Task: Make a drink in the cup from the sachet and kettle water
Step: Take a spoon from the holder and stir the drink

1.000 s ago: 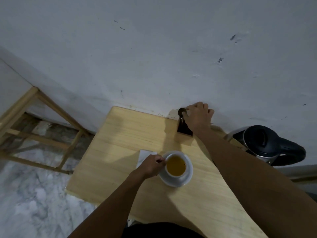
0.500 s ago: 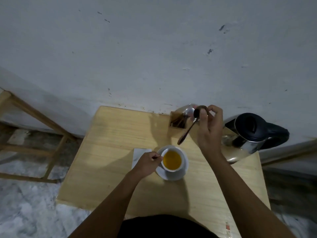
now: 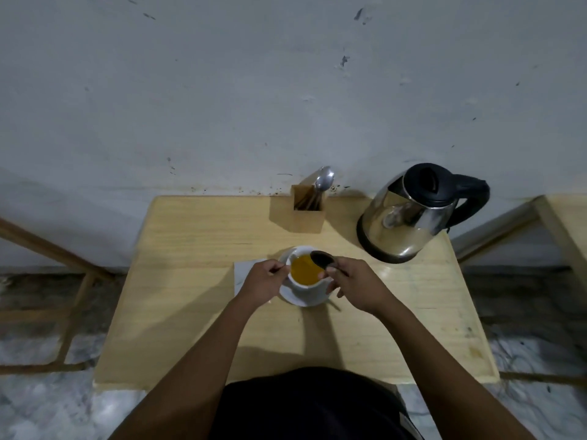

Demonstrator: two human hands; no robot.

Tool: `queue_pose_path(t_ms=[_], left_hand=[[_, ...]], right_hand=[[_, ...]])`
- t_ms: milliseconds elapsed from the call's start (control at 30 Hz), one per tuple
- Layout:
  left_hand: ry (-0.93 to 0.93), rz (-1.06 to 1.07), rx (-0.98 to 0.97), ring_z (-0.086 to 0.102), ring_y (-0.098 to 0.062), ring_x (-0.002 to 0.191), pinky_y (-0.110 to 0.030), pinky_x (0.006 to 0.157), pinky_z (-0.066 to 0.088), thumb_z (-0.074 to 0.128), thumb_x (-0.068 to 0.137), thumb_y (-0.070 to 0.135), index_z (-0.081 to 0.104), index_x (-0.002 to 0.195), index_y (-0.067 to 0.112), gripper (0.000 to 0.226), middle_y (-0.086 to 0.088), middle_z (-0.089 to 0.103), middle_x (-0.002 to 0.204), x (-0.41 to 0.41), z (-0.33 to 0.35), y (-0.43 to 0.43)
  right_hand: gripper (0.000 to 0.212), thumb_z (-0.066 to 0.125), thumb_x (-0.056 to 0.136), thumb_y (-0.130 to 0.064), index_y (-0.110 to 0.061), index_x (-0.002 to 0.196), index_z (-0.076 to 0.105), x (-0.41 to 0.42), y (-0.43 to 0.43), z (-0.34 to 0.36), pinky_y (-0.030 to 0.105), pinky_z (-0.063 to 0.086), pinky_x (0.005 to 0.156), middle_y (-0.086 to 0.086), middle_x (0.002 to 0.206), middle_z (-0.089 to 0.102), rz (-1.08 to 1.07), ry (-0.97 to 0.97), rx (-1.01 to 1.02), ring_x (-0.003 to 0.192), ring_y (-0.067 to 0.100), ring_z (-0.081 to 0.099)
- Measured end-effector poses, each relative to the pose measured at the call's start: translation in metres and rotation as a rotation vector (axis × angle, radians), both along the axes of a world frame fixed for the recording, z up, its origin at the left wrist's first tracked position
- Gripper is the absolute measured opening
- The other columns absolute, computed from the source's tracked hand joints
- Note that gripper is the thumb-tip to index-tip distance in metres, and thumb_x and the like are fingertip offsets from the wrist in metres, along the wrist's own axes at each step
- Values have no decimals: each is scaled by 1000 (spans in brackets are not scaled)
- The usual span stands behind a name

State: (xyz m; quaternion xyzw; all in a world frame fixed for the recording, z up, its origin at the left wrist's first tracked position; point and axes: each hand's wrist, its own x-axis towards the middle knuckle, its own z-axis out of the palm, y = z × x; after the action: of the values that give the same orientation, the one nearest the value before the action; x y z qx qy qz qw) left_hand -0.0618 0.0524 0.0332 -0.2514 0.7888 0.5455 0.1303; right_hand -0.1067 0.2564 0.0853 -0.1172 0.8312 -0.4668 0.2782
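Note:
A white cup [image 3: 309,289] full of amber liquid [image 3: 304,269] stands on a white saucer [image 3: 287,292] in the middle of the wooden table [image 3: 190,296]. My left hand [image 3: 265,281] grips the cup's handle on its left side. My right hand [image 3: 359,285] holds a spoon [image 3: 321,259], whose dark bowl hovers over the cup's right rim. A white sachet or paper [image 3: 242,274] lies flat left of the saucer, partly under my left hand. The steel kettle [image 3: 409,217] with a black lid and handle stands at the back right.
A wooden holder [image 3: 307,214] with another spoon [image 3: 324,179] and sticks stands at the table's back edge against the grey wall. Wooden frames flank the table left [image 3: 47,249] and right [image 3: 540,214]. The floor is marbled.
My right hand took a spoon from the holder and brought it down to the cup. My left hand stayed on the cup's handle. The view shifted to centre the table.

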Motion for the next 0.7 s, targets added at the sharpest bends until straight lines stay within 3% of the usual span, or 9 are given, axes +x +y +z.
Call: queue_pose_path(t_ms=[100,167,233,300,367,467,600,700], left_hand=[[2,15,-1,53,-18,59,-31,63,41,58,93,29,65,86,8,23,-1,54,59,1,1,2],[5,34,13,53,-18,61,-30,61,42,59,93,30,66,88,9,22,0,55,59,1,2,3],[3,33,9,55,-19,64,-31,63,44,59,93,30,66,89,10,21,1,57,62,2,3,3],[2,28,5,56,-21,65,-38,65,49,60,92,31,66,90,12,21,1,58,64,2,2,2],[-4,17,1,57,-23,63,-43,64,55,60,91,34,66,88,16,20,-2,59,65,2,2,1],[-1,5,-8,58,-26,62,-51,65,57,60,91,35,65,84,19,18,-6,60,66,2,1,0],[4,1,-17,58,-27,62,-50,65,57,59,91,35,67,90,16,21,-7,61,68,3,3,0],[13,1,-13,59,-26,64,-42,64,54,59,91,34,67,85,17,19,-8,62,71,3,5,1]], right_hand=[[30,47,102,-25,-7,87,67,5,4,-2,25,44,50,1,72,70,-40,64,55,46,7,58],[37,44,102,-32,-7,84,63,5,7,-2,24,35,52,-5,62,57,-45,80,101,46,3,47],[27,41,101,-28,-13,92,62,5,11,-5,23,35,59,-11,72,53,15,28,138,62,2,45],[19,41,96,-19,-17,96,60,7,13,-8,24,41,73,-10,97,60,98,-4,183,80,8,50],[22,40,98,-14,-18,109,60,10,14,-7,30,50,76,-4,111,68,84,-39,143,83,13,62],[17,45,102,-20,-19,104,61,14,14,-3,39,57,76,-3,105,72,-28,-89,54,81,16,73],[23,48,100,-36,-25,91,67,16,15,-2,29,49,56,-4,76,72,-13,48,120,52,11,63],[27,46,100,-32,-17,94,68,15,14,-1,36,45,64,-2,73,64,-23,137,134,65,15,56]])
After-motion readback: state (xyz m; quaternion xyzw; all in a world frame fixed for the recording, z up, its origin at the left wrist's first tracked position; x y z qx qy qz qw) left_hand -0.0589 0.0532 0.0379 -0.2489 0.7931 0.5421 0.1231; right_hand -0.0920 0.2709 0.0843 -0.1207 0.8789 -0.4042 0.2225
